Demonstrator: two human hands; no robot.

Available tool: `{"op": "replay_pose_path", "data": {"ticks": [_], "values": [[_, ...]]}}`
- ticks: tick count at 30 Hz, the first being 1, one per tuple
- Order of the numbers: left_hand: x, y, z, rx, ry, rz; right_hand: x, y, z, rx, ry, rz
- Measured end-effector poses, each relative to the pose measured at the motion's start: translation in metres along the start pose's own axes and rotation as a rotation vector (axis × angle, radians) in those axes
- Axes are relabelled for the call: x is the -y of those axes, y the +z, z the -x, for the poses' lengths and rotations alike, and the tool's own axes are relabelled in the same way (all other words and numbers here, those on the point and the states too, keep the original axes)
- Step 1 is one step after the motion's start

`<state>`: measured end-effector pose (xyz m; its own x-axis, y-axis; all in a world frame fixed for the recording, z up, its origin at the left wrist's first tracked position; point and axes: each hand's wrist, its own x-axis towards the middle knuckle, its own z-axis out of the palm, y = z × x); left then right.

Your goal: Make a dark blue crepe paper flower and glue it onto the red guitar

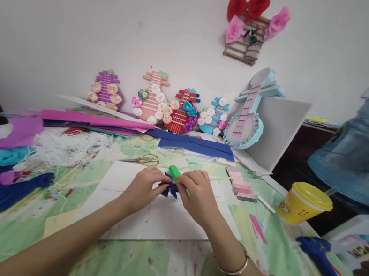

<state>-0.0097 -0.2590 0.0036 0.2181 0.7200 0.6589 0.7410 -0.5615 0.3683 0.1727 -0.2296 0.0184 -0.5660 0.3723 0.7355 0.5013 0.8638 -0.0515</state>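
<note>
Over a white board (169, 223), my left hand (141, 188) pinches a small dark blue crepe-paper-like piece (170, 189) from its left side. My right hand (198, 196), with a silver bangle on the wrist, is closed on the right side of the same piece. A bright green object (174, 171), perhaps a pen or cutter, shows just behind the fingers; I cannot tell whether it lies on the board or is held. A thin pale stick (222, 179) juts out to the right beyond my right hand. Gold-handled scissors (148, 159) lie behind my left hand.
White yarn (68, 148) and coloured paper scraps (10, 155) cover the left side. Decorated paper lutes (182, 111) line the wall. To the right are a phone (239, 181), a yellow tub (304, 204), a blue glue-gun-like tool (326, 267) and a large water bottle (365, 141).
</note>
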Motion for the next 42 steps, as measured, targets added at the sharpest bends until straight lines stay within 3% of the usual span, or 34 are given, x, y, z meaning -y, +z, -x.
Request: {"op": "replay_pose_path", "data": {"ticks": [4,8,10,11,13,16,18,20,23,28,33,42], "values": [[0.007,-0.004,-0.002,-0.084,-0.094,0.020,-0.001,-0.016,-0.004,-0.448,0.091,-0.076],[0.012,-0.007,-0.003,-0.149,-0.164,0.073,-0.012,-0.030,-0.008,-0.937,0.362,-0.367],[0.013,-0.007,-0.003,-0.170,-0.176,0.102,-0.023,-0.032,-0.009,-1.078,0.531,-0.607],[0.013,-0.007,-0.003,-0.175,-0.174,0.117,-0.029,-0.032,-0.009,-1.090,0.613,-0.746],[0.014,-0.006,-0.002,-0.176,-0.158,0.135,-0.040,-0.030,-0.009,-0.975,0.775,-1.075],[0.014,-0.005,-0.002,-0.181,-0.105,0.114,-0.044,-0.022,-0.007,-0.609,0.911,-1.440],[0.014,-0.005,-0.002,-0.180,-0.044,0.106,-0.038,-0.015,-0.007,-0.381,0.841,-1.417],[0.012,-0.006,-0.003,-0.174,0.036,0.121,-0.028,-0.007,-0.006,-0.141,0.736,-1.245],[0.010,-0.006,-0.003,-0.166,0.138,0.156,-0.014,0.003,-0.005,0.072,0.653,-1.122],[0.007,-0.006,-0.003,-0.130,0.166,0.192,-0.011,0.011,-0.002,0.092,0.547,-0.946],[0.004,-0.006,-0.003,-0.083,0.146,0.227,-0.012,0.010,-0.001,0.113,0.522,-0.968],[0.003,-0.005,-0.002,-0.074,0.191,0.250,-0.007,0.015,-0.001,0.122,0.675,-1.174]]}}
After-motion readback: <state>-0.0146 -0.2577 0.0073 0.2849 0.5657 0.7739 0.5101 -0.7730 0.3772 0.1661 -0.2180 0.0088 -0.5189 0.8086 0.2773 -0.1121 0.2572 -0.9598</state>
